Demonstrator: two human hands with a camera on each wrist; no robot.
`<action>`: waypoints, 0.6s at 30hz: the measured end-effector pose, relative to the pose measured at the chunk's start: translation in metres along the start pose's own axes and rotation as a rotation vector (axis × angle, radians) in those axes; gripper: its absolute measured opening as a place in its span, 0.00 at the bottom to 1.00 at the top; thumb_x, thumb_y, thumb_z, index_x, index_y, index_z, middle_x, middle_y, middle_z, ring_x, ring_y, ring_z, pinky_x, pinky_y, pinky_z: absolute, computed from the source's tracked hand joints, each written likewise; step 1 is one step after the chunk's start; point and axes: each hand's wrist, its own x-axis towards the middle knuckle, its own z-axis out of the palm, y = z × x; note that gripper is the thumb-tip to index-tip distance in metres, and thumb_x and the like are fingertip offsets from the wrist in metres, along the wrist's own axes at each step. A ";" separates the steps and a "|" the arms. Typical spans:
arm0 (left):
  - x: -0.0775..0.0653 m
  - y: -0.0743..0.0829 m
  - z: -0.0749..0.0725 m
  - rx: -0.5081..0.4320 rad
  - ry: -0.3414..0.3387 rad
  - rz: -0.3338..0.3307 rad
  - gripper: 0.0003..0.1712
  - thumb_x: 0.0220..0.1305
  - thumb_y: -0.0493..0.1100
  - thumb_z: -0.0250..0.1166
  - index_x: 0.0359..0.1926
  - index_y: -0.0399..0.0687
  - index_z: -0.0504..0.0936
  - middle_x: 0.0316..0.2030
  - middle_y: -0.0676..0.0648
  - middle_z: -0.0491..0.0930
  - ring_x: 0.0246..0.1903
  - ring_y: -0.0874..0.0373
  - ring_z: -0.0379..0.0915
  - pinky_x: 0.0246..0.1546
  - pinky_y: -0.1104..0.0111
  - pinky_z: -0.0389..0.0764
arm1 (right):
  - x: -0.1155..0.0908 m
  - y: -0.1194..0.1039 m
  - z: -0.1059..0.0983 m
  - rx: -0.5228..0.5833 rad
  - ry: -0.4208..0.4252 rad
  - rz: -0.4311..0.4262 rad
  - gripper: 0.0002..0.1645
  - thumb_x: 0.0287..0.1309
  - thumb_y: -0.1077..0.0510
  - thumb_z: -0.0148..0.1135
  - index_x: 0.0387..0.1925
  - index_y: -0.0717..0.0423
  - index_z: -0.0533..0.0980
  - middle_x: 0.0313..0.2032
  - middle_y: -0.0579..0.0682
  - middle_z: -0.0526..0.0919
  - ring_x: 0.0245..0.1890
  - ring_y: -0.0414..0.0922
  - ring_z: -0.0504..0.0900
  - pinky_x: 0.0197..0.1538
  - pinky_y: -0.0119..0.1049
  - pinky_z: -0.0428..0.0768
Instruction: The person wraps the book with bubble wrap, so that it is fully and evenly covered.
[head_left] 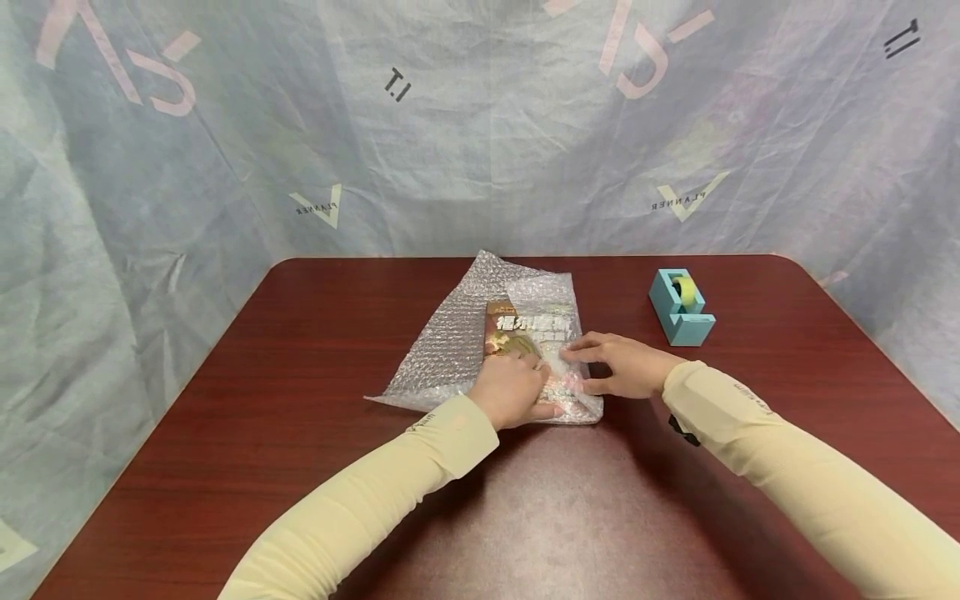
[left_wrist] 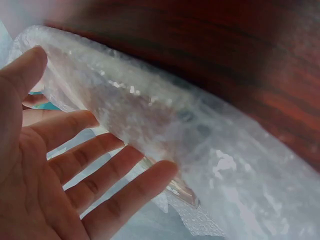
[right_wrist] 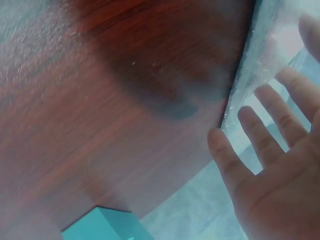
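A book with a brown, illustrated cover and white lettering lies on a sheet of bubble wrap. The wrap's right part is folded over much of the cover, and the left part spreads flat. My left hand rests over the lower left of the book, fingers extended, thumb along the near edge. In the left wrist view its spread fingers touch the wrapped book's side. Over the wrap's right edge is my right hand, its fingertips at the folded layer. The right wrist view shows those fingers apart and fairly straight.
A light blue tape dispenser with a yellow roll stands to the right, beyond my right hand. The dark red wooden table has a grey-white printed cloth behind it and at its sides.
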 end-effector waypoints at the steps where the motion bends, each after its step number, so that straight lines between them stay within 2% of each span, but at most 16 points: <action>1: 0.000 0.000 0.000 0.001 0.004 0.002 0.39 0.67 0.72 0.58 0.64 0.50 0.80 0.59 0.48 0.81 0.56 0.52 0.78 0.49 0.60 0.83 | 0.000 0.000 -0.001 0.002 -0.006 0.002 0.33 0.69 0.54 0.65 0.71 0.59 0.70 0.66 0.62 0.70 0.68 0.64 0.67 0.65 0.63 0.69; 6: -0.001 0.000 0.001 0.000 0.021 0.001 0.38 0.67 0.73 0.58 0.61 0.50 0.82 0.57 0.48 0.81 0.56 0.52 0.78 0.49 0.60 0.82 | 0.003 -0.003 0.001 -0.011 0.017 0.006 0.29 0.71 0.54 0.62 0.69 0.59 0.72 0.64 0.61 0.73 0.65 0.63 0.70 0.65 0.61 0.70; 10: -0.001 0.000 0.001 0.006 0.027 -0.004 0.36 0.67 0.73 0.58 0.58 0.51 0.83 0.56 0.48 0.82 0.56 0.52 0.78 0.47 0.60 0.82 | 0.007 -0.005 0.006 -0.063 0.118 -0.022 0.24 0.70 0.56 0.64 0.63 0.61 0.78 0.55 0.59 0.78 0.56 0.58 0.78 0.57 0.55 0.77; 13: -0.002 0.000 0.000 0.015 0.019 -0.006 0.36 0.67 0.73 0.57 0.59 0.52 0.83 0.56 0.49 0.81 0.56 0.52 0.77 0.47 0.60 0.83 | 0.010 -0.008 0.010 -0.105 0.184 -0.023 0.21 0.66 0.57 0.67 0.58 0.61 0.82 0.51 0.58 0.80 0.49 0.55 0.81 0.50 0.52 0.81; 16: -0.002 0.000 -0.001 0.021 0.016 -0.009 0.37 0.67 0.73 0.56 0.60 0.52 0.83 0.57 0.49 0.81 0.56 0.53 0.77 0.47 0.60 0.83 | 0.012 -0.010 0.013 -0.099 0.199 0.007 0.20 0.65 0.58 0.69 0.57 0.61 0.82 0.55 0.60 0.79 0.53 0.57 0.80 0.53 0.53 0.80; 18: -0.003 0.001 -0.001 0.020 0.020 -0.007 0.36 0.67 0.73 0.57 0.60 0.53 0.83 0.56 0.49 0.81 0.56 0.53 0.77 0.47 0.60 0.83 | 0.014 -0.010 0.014 -0.050 0.179 0.035 0.23 0.66 0.59 0.68 0.59 0.62 0.79 0.59 0.62 0.78 0.57 0.59 0.79 0.57 0.56 0.78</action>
